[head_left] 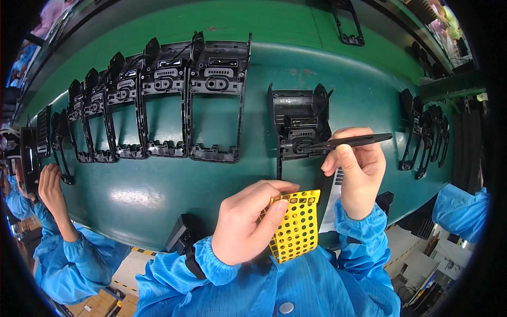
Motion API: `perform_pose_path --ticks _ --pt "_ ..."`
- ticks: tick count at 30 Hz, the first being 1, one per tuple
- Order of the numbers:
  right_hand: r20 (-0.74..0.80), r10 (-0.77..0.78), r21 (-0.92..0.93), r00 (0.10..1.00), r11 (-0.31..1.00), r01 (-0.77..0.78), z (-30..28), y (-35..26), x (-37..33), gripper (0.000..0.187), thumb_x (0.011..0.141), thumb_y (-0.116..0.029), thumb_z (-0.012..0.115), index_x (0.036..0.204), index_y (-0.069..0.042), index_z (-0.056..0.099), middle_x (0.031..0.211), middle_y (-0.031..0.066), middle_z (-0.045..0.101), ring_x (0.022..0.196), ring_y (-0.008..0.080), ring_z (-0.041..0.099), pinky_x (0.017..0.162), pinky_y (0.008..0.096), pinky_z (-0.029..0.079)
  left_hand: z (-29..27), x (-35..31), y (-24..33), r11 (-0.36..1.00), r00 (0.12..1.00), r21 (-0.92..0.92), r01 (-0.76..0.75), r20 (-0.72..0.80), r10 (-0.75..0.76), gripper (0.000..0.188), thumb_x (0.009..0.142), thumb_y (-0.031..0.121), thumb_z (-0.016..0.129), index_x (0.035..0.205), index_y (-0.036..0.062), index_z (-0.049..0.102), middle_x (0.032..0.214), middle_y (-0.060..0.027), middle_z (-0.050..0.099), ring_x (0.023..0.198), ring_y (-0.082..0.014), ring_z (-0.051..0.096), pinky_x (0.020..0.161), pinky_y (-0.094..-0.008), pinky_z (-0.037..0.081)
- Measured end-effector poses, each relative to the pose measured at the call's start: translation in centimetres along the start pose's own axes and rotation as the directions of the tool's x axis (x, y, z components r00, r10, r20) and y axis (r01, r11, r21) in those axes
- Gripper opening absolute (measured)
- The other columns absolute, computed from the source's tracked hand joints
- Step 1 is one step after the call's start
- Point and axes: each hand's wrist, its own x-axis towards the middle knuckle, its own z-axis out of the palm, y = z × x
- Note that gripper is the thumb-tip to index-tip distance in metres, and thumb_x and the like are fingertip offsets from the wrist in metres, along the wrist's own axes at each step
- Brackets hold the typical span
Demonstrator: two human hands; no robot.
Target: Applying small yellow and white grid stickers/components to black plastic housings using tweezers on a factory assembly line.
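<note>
My left hand (248, 222) pinches a yellow sheet (296, 232) covered in rows of dark round dots, its top edge folded over, close in front of my body. In my right hand (356, 169) is a pair of black tweezers (364, 140), held between thumb and fingers. Their tips point left, over the lower part of a black plastic housing (301, 108) on the table. I cannot tell whether the tips touch it or hold anything. Behind my hands, part of that housing's frame is hidden.
Several similar black housings (216, 95) stand in a row at left on the green table (253, 185). More black frames (412, 132) lie at right, and another frame (348, 24) is at the back. At left, a co-worker's hand (53, 190) rests near the table's end.
</note>
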Motion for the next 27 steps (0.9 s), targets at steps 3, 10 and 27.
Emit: perform_pose_path --ticks 3,10,27 --pt "0.005 -0.019 -0.024 1.000 1.000 0.019 0.0 0.0 -0.1 0.015 0.089 -0.002 0.058 0.104 0.002 0.055 0.080 0.0080 0.062 0.064 0.0126 0.061 0.058 0.0222 0.049 0.0 0.0 0.0 1.000 1.000 -0.001 -0.010 0.003 0.010 0.022 0.094 0.013 0.050 0.092 -0.0064 0.060 0.103 -0.0172 0.067 0.086 -0.0210 0.066 0.076 -0.0290 0.050" --pt "0.017 -0.227 -0.201 0.974 0.953 0.226 0.8 -0.1 -0.8 0.021 0.080 0.005 0.065 0.100 0.002 0.058 0.090 0.0119 0.062 0.073 0.0173 0.063 0.064 0.0249 0.050 0.0 0.0 -0.1 1.000 1.000 0.002 -0.019 -0.004 0.019 0.019 0.093 0.010 0.050 0.090 -0.0059 0.059 0.103 -0.0172 0.067 0.087 -0.0212 0.066 0.076 -0.0296 0.050" --pt "-0.054 -0.017 -0.453 0.998 0.891 -0.009 -1.6 -4.2 -0.4 0.006 0.090 -0.002 0.049 0.096 0.001 0.049 0.093 0.0071 0.052 0.082 0.0098 0.046 0.073 0.0234 0.039 -0.1 -0.3 -0.4 0.997 0.998 -0.032 -0.068 -0.012 0.067 0.019 0.093 0.009 0.049 0.097 -0.0056 0.061 0.100 -0.0154 0.067 0.085 -0.0210 0.066 0.075 -0.0287 0.050"
